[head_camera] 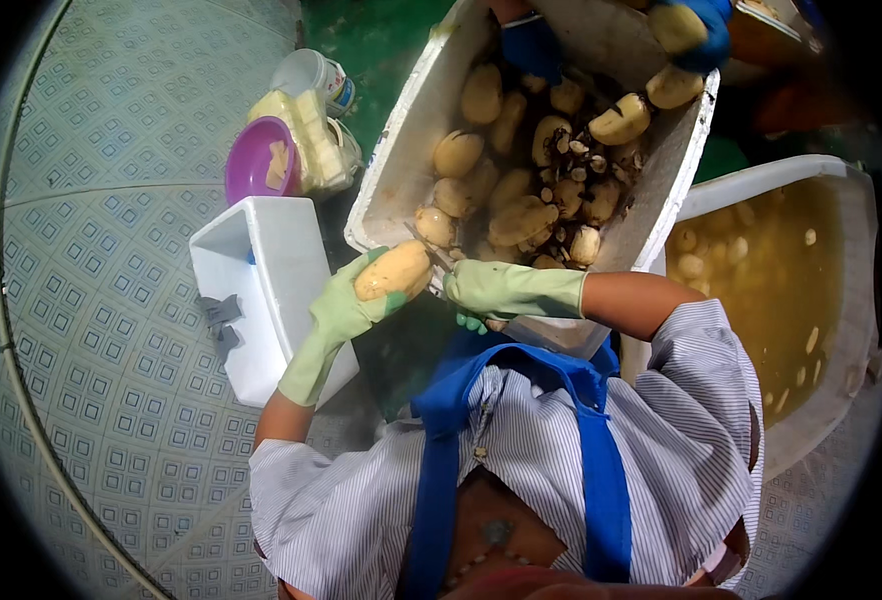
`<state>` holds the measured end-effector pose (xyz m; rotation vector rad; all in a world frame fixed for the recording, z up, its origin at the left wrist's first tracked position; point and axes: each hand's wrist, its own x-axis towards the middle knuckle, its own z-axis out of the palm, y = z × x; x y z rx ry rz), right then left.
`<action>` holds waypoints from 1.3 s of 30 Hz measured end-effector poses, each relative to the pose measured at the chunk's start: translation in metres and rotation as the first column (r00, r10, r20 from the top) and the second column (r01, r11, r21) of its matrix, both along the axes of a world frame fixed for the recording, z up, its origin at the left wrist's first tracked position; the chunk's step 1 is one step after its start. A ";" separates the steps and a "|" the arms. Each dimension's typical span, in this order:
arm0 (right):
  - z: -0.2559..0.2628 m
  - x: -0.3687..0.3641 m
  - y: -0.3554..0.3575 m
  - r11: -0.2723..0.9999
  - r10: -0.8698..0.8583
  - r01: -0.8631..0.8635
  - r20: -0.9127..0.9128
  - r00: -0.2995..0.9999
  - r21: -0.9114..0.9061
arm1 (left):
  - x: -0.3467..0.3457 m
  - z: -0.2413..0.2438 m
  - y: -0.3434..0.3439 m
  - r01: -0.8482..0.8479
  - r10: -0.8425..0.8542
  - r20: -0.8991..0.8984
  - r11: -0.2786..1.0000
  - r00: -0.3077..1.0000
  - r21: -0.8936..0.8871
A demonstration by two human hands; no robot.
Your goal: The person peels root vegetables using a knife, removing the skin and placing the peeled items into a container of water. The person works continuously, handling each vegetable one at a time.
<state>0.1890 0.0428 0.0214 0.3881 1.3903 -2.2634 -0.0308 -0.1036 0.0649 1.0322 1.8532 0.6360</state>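
My left hand [351, 296], in a pale green rubber glove, holds a plump, pale yellow lotus root segment [394, 271] over the near left corner of a big white foam box [670, 202]. Just right of it, my right hand [486, 289], gloved alike, is closed around a knife [435, 253] whose thin blade points up and left by the root's end. The handle is hidden in the glove. Inside the box, more root segments [523, 220] lie in murky water, with dark-edged cut pieces [577, 148] among them.
At the box's far end are a co-worker's blue-gloved hands [531, 46], one holding a root. A white tub [857, 300] of cloudy yellow water with roots stands right. Left are an empty-looking white foam box [291, 247], a purple basin [246, 161] and a bucket [302, 75]. A hose [7, 300] crosses the tiled-pattern floor.
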 end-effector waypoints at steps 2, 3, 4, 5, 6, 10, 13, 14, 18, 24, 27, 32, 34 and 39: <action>-0.004 -0.002 -0.004 0.996 0.010 -0.005 -0.058 0.998 0.084 | -0.003 0.002 0.004 -0.016 0.017 0.027 0.999 0.999 -0.046; -0.013 -0.004 -0.008 0.999 -0.043 0.042 -0.118 0.992 -0.006 | -0.006 0.003 0.006 -0.023 0.026 0.038 0.997 0.999 -0.069; -0.019 -0.005 -0.010 0.992 -0.100 0.084 -0.171 0.980 -0.099 | -0.007 0.004 0.009 -0.039 0.044 0.078 0.997 0.996 -0.068; -0.023 -0.007 -0.012 0.996 -0.084 0.084 -0.023 0.996 -0.012 | -0.008 0.006 0.011 -0.055 0.063 0.118 0.996 0.991 -0.069; 0.010 -0.017 -0.003 0.995 -0.077 0.068 0.128 0.989 0.072 | -0.009 0.005 0.011 -0.073 0.083 0.158 0.995 0.984 -0.071; -0.037 -0.018 0.001 0.969 -0.100 0.122 0.111 0.989 -0.213 | -0.003 0.002 0.011 0.049 -0.048 0.006 0.998 0.999 -0.043; -0.036 -0.003 -0.017 0.982 -0.188 0.184 -0.091 0.978 -0.046 | 0.001 0.008 0.008 0.071 -0.073 -0.042 0.995 0.996 -0.064; -0.034 0.000 -0.020 0.965 -0.250 0.246 -0.031 0.968 -0.093 | 0.002 0.008 0.010 0.059 -0.062 -0.030 0.996 0.998 -0.073; -0.015 -0.020 -0.012 0.951 -0.237 0.292 0.360 0.902 -0.104 | 0.010 0.017 0.020 -0.081 0.103 0.177 0.988 0.979 -0.129; 0.007 0.010 -0.009 0.910 -0.189 0.242 0.184 0.965 -0.338 | 0.005 0.005 0.013 0.024 -0.022 0.108 0.999 0.994 -0.023; 0.018 0.005 -0.003 0.988 -0.153 0.155 0.210 0.966 0.008 | 0.016 0.018 0.018 -0.013 0.035 0.181 0.993 0.983 -0.121; 0.034 0.011 -0.003 0.995 -0.102 0.100 0.257 0.961 0.021 | 0.002 0.016 0.022 -0.031 0.063 0.225 0.989 0.972 -0.145; 0.041 0.005 -0.002 0.997 -0.075 0.066 0.322 0.944 0.038 | 0.000 0.015 0.022 -0.037 0.073 0.240 0.988 0.968 -0.151; -0.042 -0.027 -0.014 0.999 -0.040 0.038 0.119 0.992 0.012 | 0.004 0.031 0.040 0.122 -0.101 0.161 0.985 0.982 -0.124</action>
